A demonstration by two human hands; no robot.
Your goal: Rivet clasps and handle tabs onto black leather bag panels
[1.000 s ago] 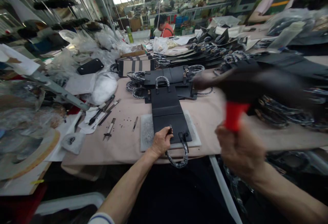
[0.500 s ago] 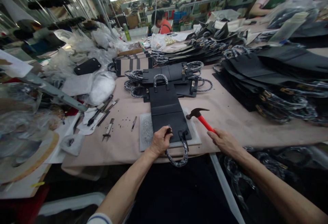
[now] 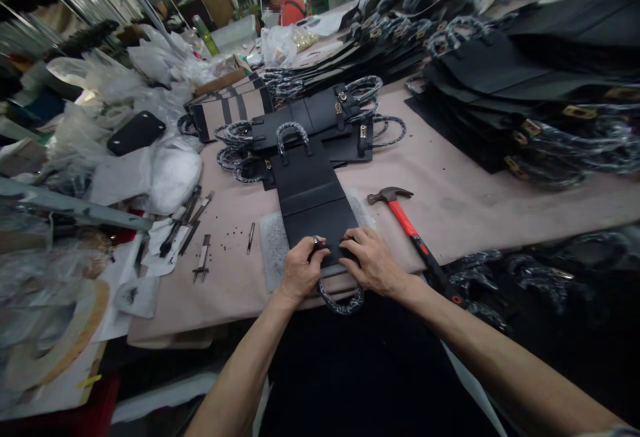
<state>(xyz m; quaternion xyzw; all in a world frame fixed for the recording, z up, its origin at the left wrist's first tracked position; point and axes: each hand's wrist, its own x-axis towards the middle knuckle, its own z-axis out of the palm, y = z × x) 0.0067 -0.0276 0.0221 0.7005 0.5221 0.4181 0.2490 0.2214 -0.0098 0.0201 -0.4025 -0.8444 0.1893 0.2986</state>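
A black bag panel (image 3: 314, 187) lies across a pale slab (image 3: 273, 250) at the table's front edge. Its near handle (image 3: 341, 306), wrapped in clear plastic, loops over the edge. My left hand (image 3: 301, 267) is closed on a small dark rod-like tool (image 3: 316, 241), resting on the panel's near end. Beside it my right hand (image 3: 373, 260) curls its fingers and thumb around the near handle's attachment, which they mostly hide. A claw hammer (image 3: 407, 220) with a red and black handle lies to the right, its handle end jutting past the table edge.
More black panels with handles (image 3: 310, 117) lie behind. Large stacks (image 3: 550, 83) fill the right. A slim metal tool (image 3: 251, 238), small dark bits and a caliper-like tool (image 3: 202, 260) lie left, near plastic bags (image 3: 175, 173). A person in red (image 3: 293, 7) is at the back.
My right hand has let go of the hammer, which now lies on the table, and has moved left onto the panel beside my left hand. The view has tilted down and shifted.
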